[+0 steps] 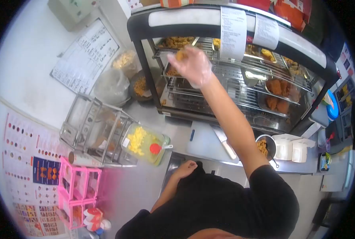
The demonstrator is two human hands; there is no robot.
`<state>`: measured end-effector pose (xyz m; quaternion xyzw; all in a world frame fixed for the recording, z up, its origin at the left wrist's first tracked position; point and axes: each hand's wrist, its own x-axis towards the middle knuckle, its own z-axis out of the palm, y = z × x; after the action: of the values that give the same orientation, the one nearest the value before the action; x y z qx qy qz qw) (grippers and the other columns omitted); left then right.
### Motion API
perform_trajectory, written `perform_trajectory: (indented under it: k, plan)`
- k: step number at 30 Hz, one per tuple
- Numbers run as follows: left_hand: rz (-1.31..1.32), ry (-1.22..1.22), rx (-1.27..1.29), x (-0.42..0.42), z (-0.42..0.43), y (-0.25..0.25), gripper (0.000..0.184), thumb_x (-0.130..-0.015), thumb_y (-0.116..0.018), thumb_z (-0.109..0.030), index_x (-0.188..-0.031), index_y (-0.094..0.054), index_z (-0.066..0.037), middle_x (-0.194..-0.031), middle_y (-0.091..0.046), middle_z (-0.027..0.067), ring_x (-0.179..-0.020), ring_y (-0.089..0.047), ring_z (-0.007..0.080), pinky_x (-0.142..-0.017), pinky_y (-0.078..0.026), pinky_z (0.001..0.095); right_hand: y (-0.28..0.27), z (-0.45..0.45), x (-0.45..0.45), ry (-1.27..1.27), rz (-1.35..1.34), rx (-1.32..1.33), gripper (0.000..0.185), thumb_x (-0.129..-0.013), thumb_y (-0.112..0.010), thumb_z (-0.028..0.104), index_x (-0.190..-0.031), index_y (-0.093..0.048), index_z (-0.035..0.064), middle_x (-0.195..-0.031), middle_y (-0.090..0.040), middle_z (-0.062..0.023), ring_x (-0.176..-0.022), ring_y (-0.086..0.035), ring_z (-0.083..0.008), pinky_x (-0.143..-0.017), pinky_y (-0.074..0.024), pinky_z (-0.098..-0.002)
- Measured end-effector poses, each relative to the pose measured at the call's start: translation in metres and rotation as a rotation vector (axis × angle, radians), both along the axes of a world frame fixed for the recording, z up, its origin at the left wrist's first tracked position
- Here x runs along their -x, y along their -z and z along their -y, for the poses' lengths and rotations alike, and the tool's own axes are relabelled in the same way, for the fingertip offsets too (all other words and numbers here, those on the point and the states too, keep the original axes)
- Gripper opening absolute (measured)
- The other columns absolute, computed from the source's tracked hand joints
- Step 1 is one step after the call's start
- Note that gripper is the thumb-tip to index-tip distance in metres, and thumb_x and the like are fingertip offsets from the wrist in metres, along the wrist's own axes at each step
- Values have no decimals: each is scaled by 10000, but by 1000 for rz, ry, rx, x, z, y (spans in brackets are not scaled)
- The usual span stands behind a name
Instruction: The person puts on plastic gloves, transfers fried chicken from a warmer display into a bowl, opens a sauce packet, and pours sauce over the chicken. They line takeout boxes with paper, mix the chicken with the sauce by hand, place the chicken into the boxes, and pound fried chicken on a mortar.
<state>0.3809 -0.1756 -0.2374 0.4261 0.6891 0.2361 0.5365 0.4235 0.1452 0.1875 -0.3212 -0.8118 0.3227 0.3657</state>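
Observation:
My right hand (191, 67), in a clear plastic glove, reaches up to the upper left of the glass-fronted food warmer (161, 79). Between its thumb and fingers is a brown fried piece (181, 55). Trays of fried food (177, 42) lie on the wire shelves behind it. My left hand (186, 169) is bare and low beside my black clothing, near the counter edge, with its fingers curled; anything inside them is hidden. On the counter below the warmer are a white cutting board (204, 139) and a knife with a pale handle (228, 149).
A pan of fried pieces (266, 145) and open white boxes (291, 148) stand at the right. Left of the board is a container of yellow pieces (145, 144) beside a metal rack (91, 127). Paper slips (232, 34) hang on the warmer's front.

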Motion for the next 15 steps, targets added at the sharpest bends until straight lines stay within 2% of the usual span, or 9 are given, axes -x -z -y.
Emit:
perform_trajectory:
  k: [1,3,5,6,8,10,11,14,15]
  plan:
    - [13,19,-26,9,-5,-12,466,-1011,-642,-447,-1297,-650,-79,-975,-728,119,-876,-692,220,-802,-549,376,15,-32,28,-299,-545,446,503,-973,-720,284,-1232,-549,-113,-1115,-727,-175,-1014,-712,-298,-987,-567,-334]
    - [61,61,-38,23,-17,-38,469,-1020,-633,-433,-1335,-632,-86,-1003,-723,118,-882,-689,210,-805,-549,368,45,-78,55,-591,-1157,1046,480,-1005,-665,241,-1313,-514,-96,-1218,-688,-211,-1090,-696,-324,-1040,-558,-364]
    - [130,116,13,36,-34,-71,456,-1028,-629,-409,-1357,-622,-94,-1027,-713,113,-897,-683,197,-811,-550,359,30,-53,38,-547,-1297,1377,471,-1025,-624,200,-1382,-494,-79,-1297,-648,-238,-1142,-682,-331,-1061,-554,-390]
    - [164,92,-29,41,-41,-78,438,-1034,-625,-390,-1359,-621,-97,-1021,-704,103,-895,-675,188,-806,-549,352,38,-35,24,-562,-1313,1334,463,-1044,-573,154,-1440,-455,-54,-1367,-599,-236,-1186,-665,-319,-1019,-579,-412]
    - [245,79,-82,48,-58,-89,405,-1045,-618,-353,-1363,-618,-103,-1008,-687,83,-891,-658,170,-795,-547,337,60,12,-5,-391,-1030,838,469,-1043,-595,173,-1445,-485,-42,-1329,-624,-208,-1167,-672,-288,-966,-586,-380]
    - [279,56,-97,51,-85,-127,343,-1071,-592,-260,-1373,-607,-99,-920,-616,28,-802,-588,115,-722,-506,260,113,44,-49,-162,-852,856,418,-1036,-616,178,-1413,-553,10,-1312,-640,-176,-1123,-678,-268,-916,-577,-378]
    - [322,49,-98,49,-110,-140,327,-1067,-591,-240,-1361,-614,-98,-911,-611,21,-796,-583,108,-715,-497,256,128,52,-63,87,-701,810,386,-1014,-636,163,-1378,-601,41,-1297,-654,-158,-1070,-677,-252,-911,-561,-389]
    - [335,-3,-138,58,-140,-172,284,-1054,-606,-206,-1311,-633,-88,-896,-606,5,-785,-571,92,-703,-479,246,159,38,-76,593,-360,128,429,-939,-691,172,-1344,-616,53,-1144,-683,-178,-969,-694,-291,-853,-552,-405]
    - [299,17,-202,60,-153,-179,273,-1048,-623,-211,-1286,-638,-78,-897,-612,3,-787,-571,91,-704,-480,245,143,36,-76,734,-124,-22,446,-904,-682,162,-1324,-599,35,-1135,-650,-202,-1038,-653,-363,-925,-520,-451]
